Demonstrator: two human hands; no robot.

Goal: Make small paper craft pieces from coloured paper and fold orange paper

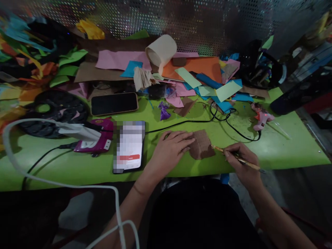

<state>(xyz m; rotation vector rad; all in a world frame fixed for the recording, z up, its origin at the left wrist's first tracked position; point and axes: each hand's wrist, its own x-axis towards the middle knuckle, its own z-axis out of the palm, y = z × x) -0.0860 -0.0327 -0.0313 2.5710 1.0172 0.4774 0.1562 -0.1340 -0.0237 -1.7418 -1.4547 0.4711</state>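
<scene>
A small brown piece of cardboard lies flat on the green table near its front edge. My left hand rests with fingers stretched out, the fingertips on the cardboard's left side. In my right hand is a thin yellowish paintbrush, pinched between thumb and fingers. Its tip meets the right edge of the cardboard. What the tip carries is too small to tell.
Left of my hand lie a lit phone, a magenta power strip and a dark phone. A pink glue gun with a black cord is at right. Coloured paper scraps and a white cup fill the back.
</scene>
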